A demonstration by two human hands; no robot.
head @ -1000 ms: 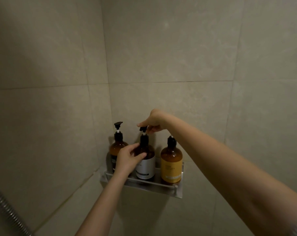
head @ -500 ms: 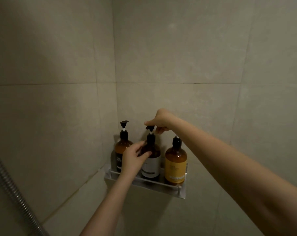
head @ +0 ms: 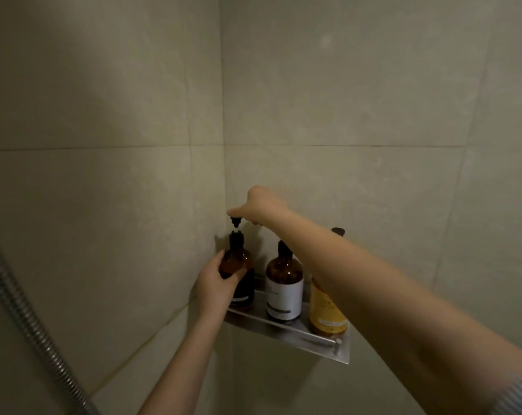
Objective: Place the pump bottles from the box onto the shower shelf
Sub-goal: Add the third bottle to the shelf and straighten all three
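Observation:
Three amber pump bottles stand upright in a row on the metal corner shelf (head: 286, 335). The left one, with a dark label (head: 240, 265), is held around its body by my left hand (head: 219, 283), while my right hand (head: 258, 206) pinches its black pump head from above. In the middle stands the bottle with a white label (head: 284, 287). My right forearm partly hides the yellow-labelled bottle (head: 325, 314) at the right, though its pump top shows above the arm.
Beige tiled walls meet in a corner just behind the shelf. A ribbed metal shower hose (head: 23, 316) runs diagonally down the left side. The box is out of view.
Both hands have left the middle white-labelled bottle and moved left onto the dark-labelled one. The view has swung left, so the shelf now sits further right.

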